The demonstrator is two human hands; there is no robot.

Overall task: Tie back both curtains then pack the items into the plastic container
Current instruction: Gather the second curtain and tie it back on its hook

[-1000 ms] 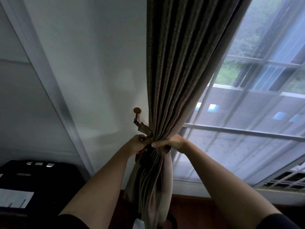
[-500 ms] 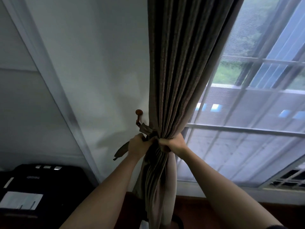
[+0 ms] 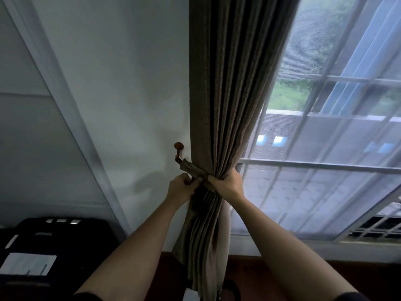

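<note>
Beside the window [image 3: 325, 170], against the white wall [image 3: 130, 83], the curtain [image 3: 227, 105] is gathered into a tight bunch just below the wooden wall hook [image 3: 178, 146]. The right hand [image 3: 227, 183] clamps the folds together. The left hand [image 3: 181, 190] curls round the tieback [image 3: 192, 169], which runs taut from the hook. If the right hand eases before the band is fastened, the heavy pleats may spring loose and the tieback slip off. A hard tug could also strain the hook. Below lies a dark wooden floor [image 3: 249, 268], with a black machine [image 3: 54, 235], likely a printer, at lower left. No plastic container is in view
</note>
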